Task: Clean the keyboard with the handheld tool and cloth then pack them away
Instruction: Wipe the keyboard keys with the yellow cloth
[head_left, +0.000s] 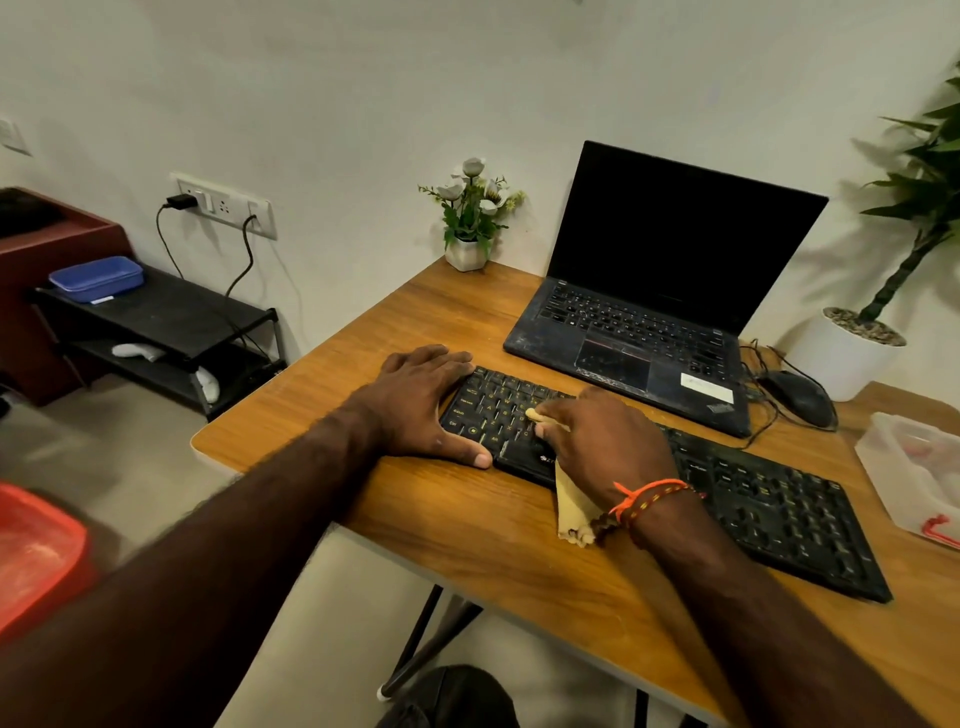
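A black keyboard (753, 499) lies slantwise on the wooden table (493, 551). My left hand (421, 410) rests flat over the keyboard's left end, fingers along its far edge and thumb at its near edge. My right hand (602, 447) grips a yellow cloth (571, 504) and presses a fold of it onto the keys left of the middle. The cloth's tail hangs out below my wrist onto the table. No handheld tool shows in the frame.
An open black laptop (654, 306) stands behind the keyboard, with a wired mouse (800, 397) to its right. A clear plastic box (919, 473) sits at the table's right edge. A small flower pot (470, 244) and a large potted plant (852, 353) stand at the back.
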